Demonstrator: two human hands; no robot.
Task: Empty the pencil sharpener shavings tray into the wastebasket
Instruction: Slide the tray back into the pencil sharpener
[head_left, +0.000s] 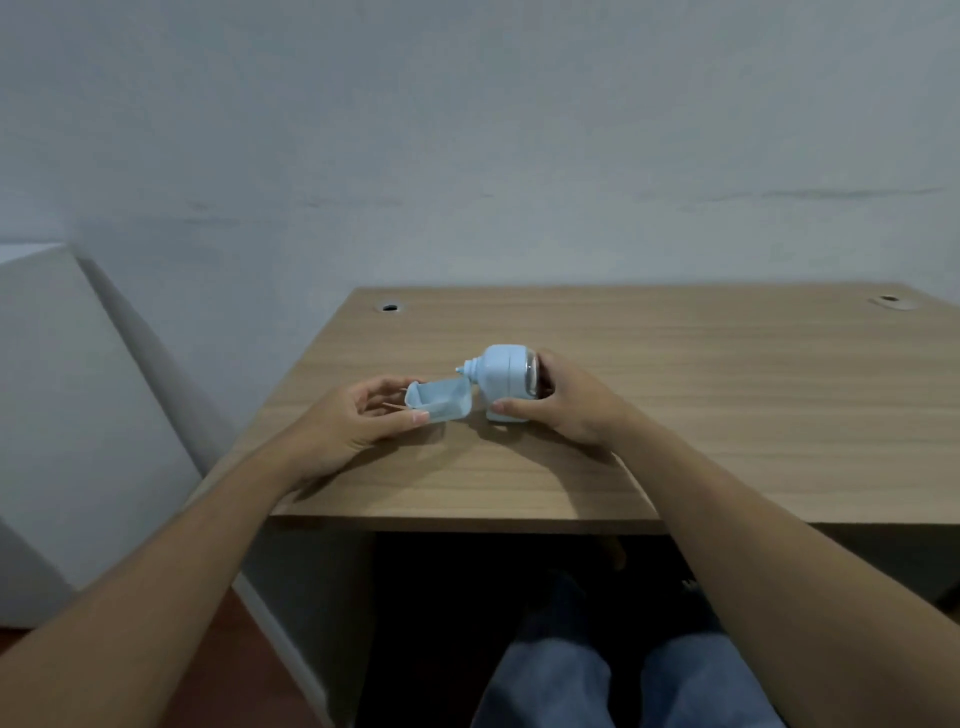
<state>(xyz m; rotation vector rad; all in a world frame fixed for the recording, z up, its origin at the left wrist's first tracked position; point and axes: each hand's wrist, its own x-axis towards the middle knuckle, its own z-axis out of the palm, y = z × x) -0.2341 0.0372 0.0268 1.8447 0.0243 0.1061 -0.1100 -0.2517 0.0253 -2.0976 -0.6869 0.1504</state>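
A pale blue pencil sharpener (500, 375) stands on the wooden desk (675, 415), its round body tilted slightly left. My right hand (563, 402) grips it from the right side, thumb across its base. Just left of it, the small translucent blue shavings tray (441, 399) is out of the sharpener, held between the thumb and fingers of my left hand (358, 421). The tray touches or nearly touches the sharpener's left side. What the tray holds cannot be made out. No wastebasket is in view.
A white slanted panel or box (67, 415) stands to the left of the desk. Two cable holes (388, 307) (889, 300) sit near the desk's back edge by the grey wall. My knees in jeans (623, 686) show under the desk's front edge.
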